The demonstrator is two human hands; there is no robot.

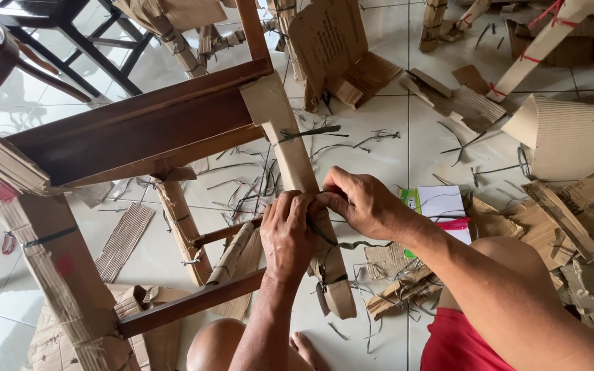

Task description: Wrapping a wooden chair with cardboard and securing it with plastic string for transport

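Cardboard-wrapped chair leg [297, 172], dark strap-tied.

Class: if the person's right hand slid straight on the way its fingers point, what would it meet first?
Probably the left hand, already touching the right hand at the cardboard-wrapped wooden chair leg; depth is unclear.

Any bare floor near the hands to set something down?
Bare white floor tile between the flat corrugated cardboard strip and the wrapped rear chair leg; another patch at upper right by the folded cardboard sheet. Crowded: black strap offcuts under the chair, cardboard scraps at right.
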